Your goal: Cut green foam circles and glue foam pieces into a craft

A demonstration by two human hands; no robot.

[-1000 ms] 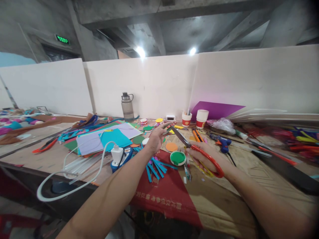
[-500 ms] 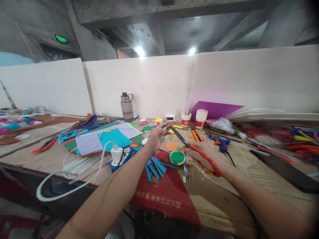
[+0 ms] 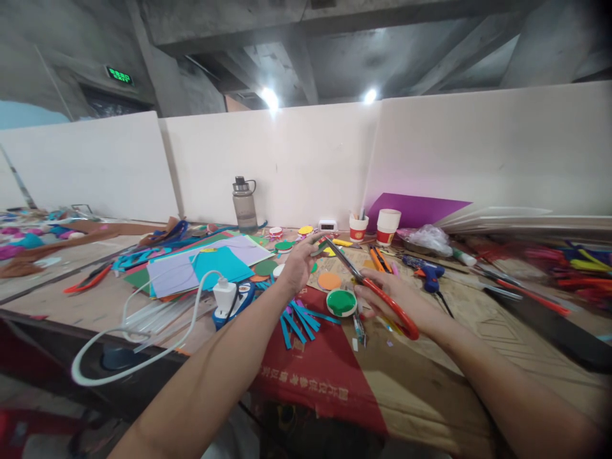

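Observation:
My right hand [image 3: 382, 290] is wrapped round the red handles of a pair of scissors [image 3: 366, 280], whose metal blades point up and left. Their tips reach the fingertips of my left hand [image 3: 301, 264]. The left fingers are pressed together around something small, mostly hidden, with a hint of red and green at the blade tips. Below the scissors sits a round lid with green on it [image 3: 341, 303]. An orange paper disc [image 3: 329, 281] lies just behind that lid. Blue paper strips [image 3: 299, 322] fan out beneath my left wrist.
Coloured sheets [image 3: 222, 268], a power strip [image 3: 234, 309] and a looping white cable [image 3: 186, 344] are on the left. A water bottle [image 3: 245, 207] and paper cups [image 3: 387, 226] stand at the back. A blue glue gun [image 3: 430, 275] and a long black blade-like piece [image 3: 549, 331] lie right.
The scissors' handles have shifted slightly left and their blades look a little closer together. My left hand stays in nearly the same place. The whole view has moved very slightly.

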